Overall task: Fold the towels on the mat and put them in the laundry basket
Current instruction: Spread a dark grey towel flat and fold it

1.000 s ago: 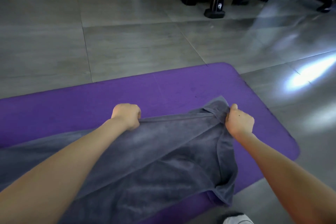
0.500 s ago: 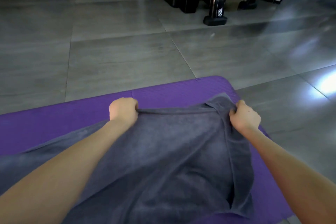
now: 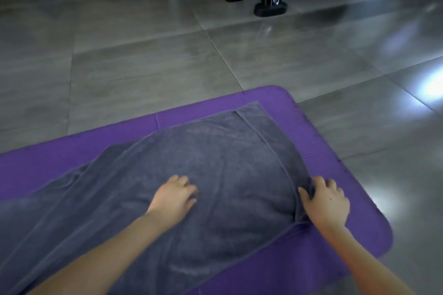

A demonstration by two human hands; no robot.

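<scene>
Grey towel (image 3: 215,175): lies spread on the mat, reaching close to its far right corner. The left end runs out of view at bottom left. The middle is puffed up, not flat. Risk: if it's folded now, the trapped air will leave creases and a lopsided stack.
Purple mat (image 3: 323,151): bare strips show along the far side and the right end. The towel's near edge looks close to the mat's near edge. Risk: a hard tug toward the body could drag cloth onto the tile floor (image 3: 143,67).
Black equipment base (image 3: 270,8): well apart, on the far floor. Probably no snag hazard.
Laundry basket: not in view, so the carry path can't be judged.
Left hand (image 3: 173,199): palm down on the towel's middle, fingers loosely bent and holding nothing, slightly blurred. Risk: pressing on one spot only would push the bulge sideways instead of out.
Right hand (image 3: 326,203): at the towel's right edge, with cloth bunched between thumb and fingers in a pinch grip. Risk: it may be holding only one layer, so the layers could slide apart when pulled.
Turned-over strip (image 3: 271,136): a narrow flap runs along the right edge from the far corner toward the right hand. Risk: if it isn't flattened or squared first, it will end up skewed inside the next fold.
</scene>
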